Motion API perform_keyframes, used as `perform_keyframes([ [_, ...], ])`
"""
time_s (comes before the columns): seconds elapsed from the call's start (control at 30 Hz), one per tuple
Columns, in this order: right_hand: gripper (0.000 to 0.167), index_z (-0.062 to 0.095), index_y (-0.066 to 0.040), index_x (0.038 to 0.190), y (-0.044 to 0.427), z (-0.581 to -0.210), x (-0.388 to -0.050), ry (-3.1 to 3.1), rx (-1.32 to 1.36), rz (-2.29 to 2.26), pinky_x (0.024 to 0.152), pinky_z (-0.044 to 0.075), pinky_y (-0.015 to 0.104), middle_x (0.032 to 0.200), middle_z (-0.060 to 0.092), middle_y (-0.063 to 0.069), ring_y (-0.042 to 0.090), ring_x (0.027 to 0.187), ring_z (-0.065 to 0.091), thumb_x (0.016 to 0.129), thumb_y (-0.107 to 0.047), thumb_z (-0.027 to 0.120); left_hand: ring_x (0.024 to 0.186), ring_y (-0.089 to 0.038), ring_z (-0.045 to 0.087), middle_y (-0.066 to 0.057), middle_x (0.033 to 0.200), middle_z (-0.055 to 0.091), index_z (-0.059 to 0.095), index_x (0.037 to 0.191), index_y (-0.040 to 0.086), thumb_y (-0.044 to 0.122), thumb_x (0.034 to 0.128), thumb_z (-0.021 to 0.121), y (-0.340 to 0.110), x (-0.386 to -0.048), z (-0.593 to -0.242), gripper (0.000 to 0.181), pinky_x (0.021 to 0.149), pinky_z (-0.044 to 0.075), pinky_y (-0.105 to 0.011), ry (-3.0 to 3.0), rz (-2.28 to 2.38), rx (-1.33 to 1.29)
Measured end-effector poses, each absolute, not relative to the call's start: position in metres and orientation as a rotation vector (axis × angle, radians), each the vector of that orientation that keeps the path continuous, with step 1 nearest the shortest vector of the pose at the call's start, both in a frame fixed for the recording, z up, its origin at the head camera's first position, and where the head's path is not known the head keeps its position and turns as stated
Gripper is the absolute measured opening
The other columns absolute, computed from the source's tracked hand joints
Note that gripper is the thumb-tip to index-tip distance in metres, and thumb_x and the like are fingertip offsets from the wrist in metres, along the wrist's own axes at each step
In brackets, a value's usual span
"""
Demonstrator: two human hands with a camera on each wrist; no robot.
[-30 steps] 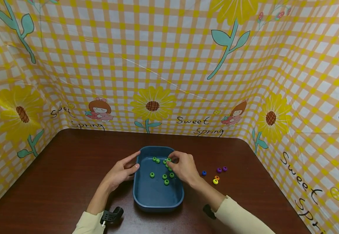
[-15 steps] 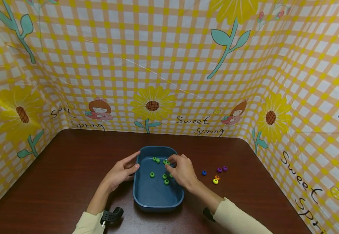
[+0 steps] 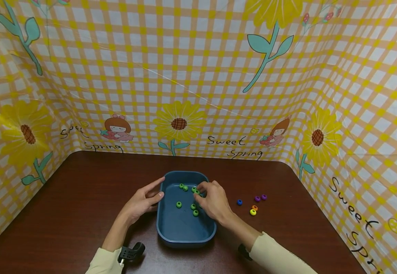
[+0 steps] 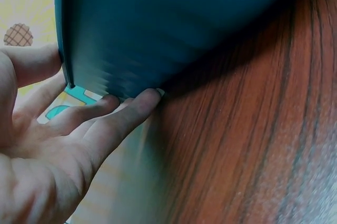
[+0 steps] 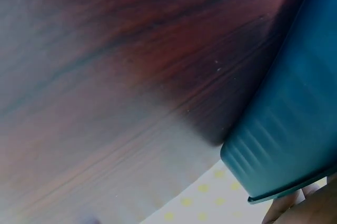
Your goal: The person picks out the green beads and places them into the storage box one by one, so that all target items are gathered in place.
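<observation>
A blue rectangular tray (image 3: 186,228) sits on the table with several green beads (image 3: 179,204) inside. My left hand (image 3: 140,201) touches the tray's left side, thumb and index finger at the rim; in the left wrist view the other fingers rest against its outer wall. My right hand (image 3: 215,199) reaches over the right rim into the tray. Its thumb and fingertips are at a green bead (image 3: 197,192) in the far right part, seemingly pinching it. That hand hides some beads beneath it. The right wrist view shows mostly the tray's outside and a bit of the fingers.
Right of the tray lie a blue bead (image 3: 239,202), two purple beads (image 3: 257,198), an orange bead (image 3: 255,208) and a yellow bead (image 3: 253,212) on the dark wooden table (image 3: 99,182). A checked cloth (image 3: 184,76) surrounds the table at the back and sides.
My right hand has shifted slightly left and nearer within the tray, covering more of the beads on the right. The left hand and the tray have stayed in place.
</observation>
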State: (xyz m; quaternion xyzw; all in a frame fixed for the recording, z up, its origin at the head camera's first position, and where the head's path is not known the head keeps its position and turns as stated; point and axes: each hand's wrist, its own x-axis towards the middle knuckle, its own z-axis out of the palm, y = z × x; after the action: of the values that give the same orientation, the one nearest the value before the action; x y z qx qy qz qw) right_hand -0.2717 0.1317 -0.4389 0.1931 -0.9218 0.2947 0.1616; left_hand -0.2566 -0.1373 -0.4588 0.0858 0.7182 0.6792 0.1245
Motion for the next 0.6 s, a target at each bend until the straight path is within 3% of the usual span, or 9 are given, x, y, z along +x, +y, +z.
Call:
perform_keyframes([
  [0.4, 0.017, 0.075, -0.009, 0.099, 0.1327, -0.4399, -0.2694, -2.634, 0.565, 0.835, 0.071, 0.051, 0.033, 0.091, 0.072, 0.005, 0.018, 0.086, 0.058, 0.087, -0.02, 0.081, 0.131, -0.04, 0.058, -0.025, 0.153, 0.046, 0.035, 0.159, 0.027, 0.025, 0.1033, 0.06, -0.138, -0.2577, -0.4616, 0.061, 0.102, 0.052, -0.054, 2.073, 1.983, 0.27],
  [0.6, 0.025, 0.076, -0.006, 0.104, 0.1323, -0.4397, -0.2693, -2.651, 0.565, 0.821, 0.069, 0.05, 0.03, 0.092, 0.07, 0.007, 0.017, 0.085, 0.057, 0.086, -0.023, 0.081, 0.131, -0.04, 0.058, -0.025, 0.154, 0.046, 0.036, 0.159, 0.028, 0.026, 0.1027, 0.061, -0.1388, -0.2575, -0.4609, 0.061, 0.103, 0.051, -0.055, 2.073, 1.986, 0.262],
])
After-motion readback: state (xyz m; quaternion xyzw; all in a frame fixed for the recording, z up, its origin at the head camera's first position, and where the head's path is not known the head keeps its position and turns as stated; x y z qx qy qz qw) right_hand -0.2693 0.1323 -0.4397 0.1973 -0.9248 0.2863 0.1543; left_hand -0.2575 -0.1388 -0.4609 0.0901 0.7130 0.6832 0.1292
